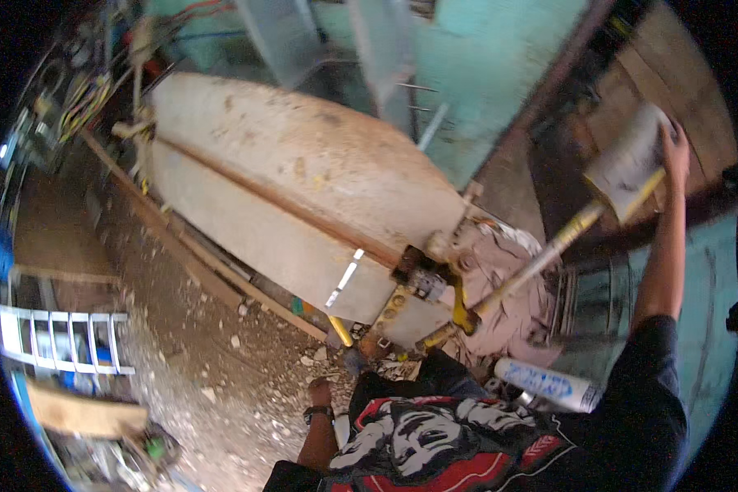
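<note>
My right hand (675, 154) is raised at the far right, closed on the edge of a shovel's blade (631, 160), which is grey with yellow at the edge. From the blade, the long shaft (541, 258) slants down to the left. Its lower end meets a yellow handle-like part (465, 318) in front of my body. Low at my left side, my left hand (321, 392), with a dark band at the wrist, hangs over the littered floor. Its fingers are small and blurred, and I see nothing clearly held in them.
A large, pale, worn board (287, 156) with a brown ridge lies ahead. Debris and chips cover the floor (221, 369). A metal ladder (66, 340) is at the left. A white cylinder with blue markings (547, 384) lies by my right side, near a crumpled pinkish sack (508, 287).
</note>
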### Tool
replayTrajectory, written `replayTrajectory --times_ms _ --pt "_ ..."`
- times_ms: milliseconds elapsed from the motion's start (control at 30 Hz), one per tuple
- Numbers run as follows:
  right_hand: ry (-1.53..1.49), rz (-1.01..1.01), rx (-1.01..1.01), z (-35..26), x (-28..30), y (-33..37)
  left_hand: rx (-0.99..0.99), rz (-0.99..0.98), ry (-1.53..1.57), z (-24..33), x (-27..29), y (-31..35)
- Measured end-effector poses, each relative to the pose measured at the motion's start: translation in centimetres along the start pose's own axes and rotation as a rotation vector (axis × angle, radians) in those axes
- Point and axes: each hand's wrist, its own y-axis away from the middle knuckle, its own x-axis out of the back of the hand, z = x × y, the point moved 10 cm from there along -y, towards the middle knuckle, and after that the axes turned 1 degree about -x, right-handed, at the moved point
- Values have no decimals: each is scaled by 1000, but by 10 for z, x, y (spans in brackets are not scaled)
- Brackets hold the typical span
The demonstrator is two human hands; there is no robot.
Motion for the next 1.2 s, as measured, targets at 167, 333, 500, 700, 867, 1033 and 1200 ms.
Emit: replayTrajectory --times_ms 167,333,500,700,867,1033,1200 --pt "153 351 -103 -65 106 67 -88 61 -142 52 56 -36" --pt "161 653 9 -124 206 146 -586 -238 -933 103 51 -43" --pt "-37 734 95 -160 258 201 -768 -129 -685 114 83 -69" --pt "-362 815 -10 -195 297 280 -581 -88 -446 180 60 -68" --pt "-255 895 30 -189 339 315 -824 -15 -357 334 -5 24" --pt "-310 889 -27 -208 328 316 -949 -56 -233 408 -29 24" --pt "38 1071 213 -272 271 374 -1044 -166 -248 468 -70 64"
